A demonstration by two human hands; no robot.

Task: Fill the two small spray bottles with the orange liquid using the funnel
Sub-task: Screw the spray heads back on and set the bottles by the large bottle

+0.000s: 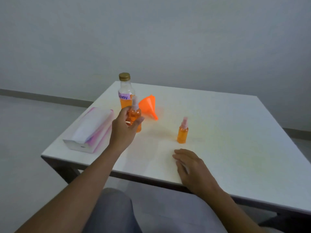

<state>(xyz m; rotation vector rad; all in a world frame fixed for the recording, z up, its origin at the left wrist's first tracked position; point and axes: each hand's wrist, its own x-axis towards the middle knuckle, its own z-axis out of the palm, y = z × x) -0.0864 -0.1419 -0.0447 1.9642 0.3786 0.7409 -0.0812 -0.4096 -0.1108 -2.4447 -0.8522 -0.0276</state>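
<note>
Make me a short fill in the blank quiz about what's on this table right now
1. The left hand grips a small spray ____.
2. The funnel lies on its ____.
3. The big bottle wears a ____ cap.
4. The right hand rests flat on the ____.

Missing words: bottle; side; gold; table

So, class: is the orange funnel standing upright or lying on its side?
On its side. The funnel lies on the table, its wide mouth facing left and its spout pointing down-right, not in any bottle.

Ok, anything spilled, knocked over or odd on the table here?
No spill visible. Only the orange funnel lies on its side beside the capped large bottle. Both small spray bottles stand upright, one in the left hand.
</note>
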